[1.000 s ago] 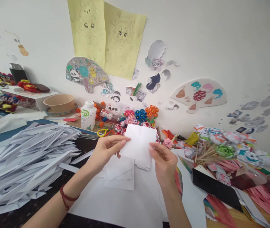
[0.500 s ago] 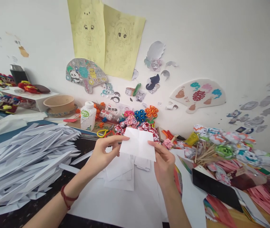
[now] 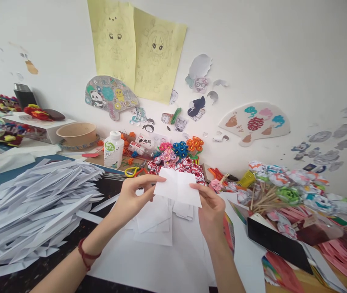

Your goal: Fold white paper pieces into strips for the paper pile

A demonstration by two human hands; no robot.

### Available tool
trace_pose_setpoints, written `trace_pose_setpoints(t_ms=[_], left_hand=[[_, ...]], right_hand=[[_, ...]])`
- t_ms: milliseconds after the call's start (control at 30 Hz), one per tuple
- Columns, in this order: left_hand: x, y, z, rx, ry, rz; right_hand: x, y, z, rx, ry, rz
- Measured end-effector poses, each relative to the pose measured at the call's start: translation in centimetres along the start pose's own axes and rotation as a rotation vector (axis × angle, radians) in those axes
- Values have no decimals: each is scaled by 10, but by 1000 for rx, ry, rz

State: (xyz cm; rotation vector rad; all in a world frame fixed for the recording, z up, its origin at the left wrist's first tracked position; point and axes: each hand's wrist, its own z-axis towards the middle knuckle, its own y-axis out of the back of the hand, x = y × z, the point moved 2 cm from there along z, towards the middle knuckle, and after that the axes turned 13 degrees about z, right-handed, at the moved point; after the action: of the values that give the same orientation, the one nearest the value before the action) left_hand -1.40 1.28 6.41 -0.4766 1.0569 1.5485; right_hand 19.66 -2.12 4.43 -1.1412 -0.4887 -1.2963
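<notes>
A white square of paper (image 3: 177,189) with a crease down its middle is held up between my two hands. Its left edge is pinched by my left hand (image 3: 136,191), thumb below and index finger on top. My right hand (image 3: 211,205) grips the right edge the same way. Below it, more white paper squares (image 3: 158,228) lie in a loose stack, and a second small pile (image 3: 183,211) sits just behind, partly hidden by the held sheet. Both rest on a large white sheet (image 3: 158,266).
A heap of folded white paper strips (image 3: 36,207) covers the left side. Behind stand a white bottle (image 3: 113,149), yellow-handled scissors (image 3: 131,171) and paper flowers (image 3: 180,149). A black phone (image 3: 278,244) and wrapped sticks (image 3: 266,195) lie on the right.
Both hands have tilted the paper square flatter and lowered its far edge slightly; its middle crease shows more clearly. The grip on both sides stays the same.
</notes>
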Motion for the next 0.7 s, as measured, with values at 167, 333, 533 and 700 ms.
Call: trace_pose_setpoints(t_ms=[167, 333, 533, 700], left_hand=[[-2, 1, 0, 2, -15, 23], [-3, 1, 1, -2, -8, 33], [-3, 0, 0, -13, 2, 29], [-4, -1, 1, -23, 17, 10]], right_hand=[[1, -2, 1, 2, -17, 4], [2, -3, 1, 7, -5, 27], [1, -4, 0, 22, 11, 69], [5, -11, -1, 43, -15, 59]])
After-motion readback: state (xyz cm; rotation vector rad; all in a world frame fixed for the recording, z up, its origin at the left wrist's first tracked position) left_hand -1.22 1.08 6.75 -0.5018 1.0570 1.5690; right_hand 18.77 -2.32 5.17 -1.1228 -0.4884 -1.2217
